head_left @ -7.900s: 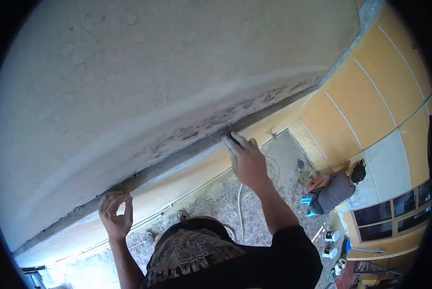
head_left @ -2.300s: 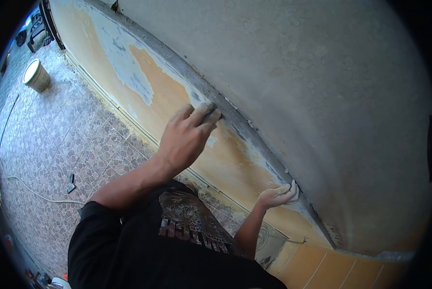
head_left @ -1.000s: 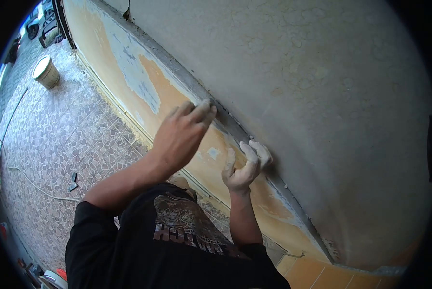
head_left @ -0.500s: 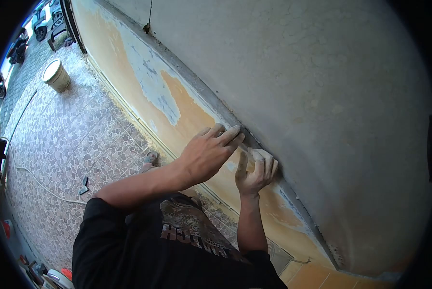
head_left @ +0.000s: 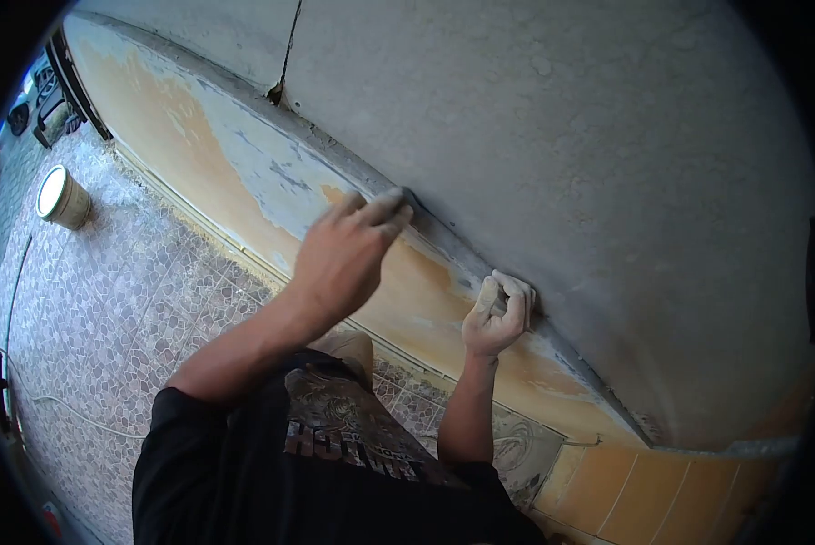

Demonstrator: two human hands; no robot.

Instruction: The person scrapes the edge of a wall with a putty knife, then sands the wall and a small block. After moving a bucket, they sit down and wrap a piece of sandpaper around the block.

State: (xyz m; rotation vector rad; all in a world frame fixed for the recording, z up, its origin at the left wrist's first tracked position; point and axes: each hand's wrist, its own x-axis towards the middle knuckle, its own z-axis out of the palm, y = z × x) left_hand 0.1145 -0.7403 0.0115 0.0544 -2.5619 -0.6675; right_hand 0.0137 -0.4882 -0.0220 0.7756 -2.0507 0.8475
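Note:
My left hand (head_left: 351, 243) is closed at the ledge (head_left: 335, 154) where the patchy wall meets the grey surface. A small dark piece (head_left: 409, 196) shows by its fingertips, too blurred to name. Lower along the same ledge, my right hand (head_left: 500, 313) is closed, with pale dust on the fingers and the thumb bent in against them. What the right fingers hold, if anything, is hidden. The wall (head_left: 271, 173) below the ledge has orange-yellow paint with white and bluish bare patches.
A whitish bucket (head_left: 67, 200) stands on the stone-patterned floor (head_left: 180, 291) at the left. A hose or cable (head_left: 85, 415) lies across that floor. A dark crack (head_left: 289, 54) runs through the grey surface (head_left: 589, 163). Orange tiles (head_left: 644, 490) lie at lower right.
My left hand has moved up and left along the ledge, away from my right hand. The right thumb has closed toward its fingers. The whole view has shifted.

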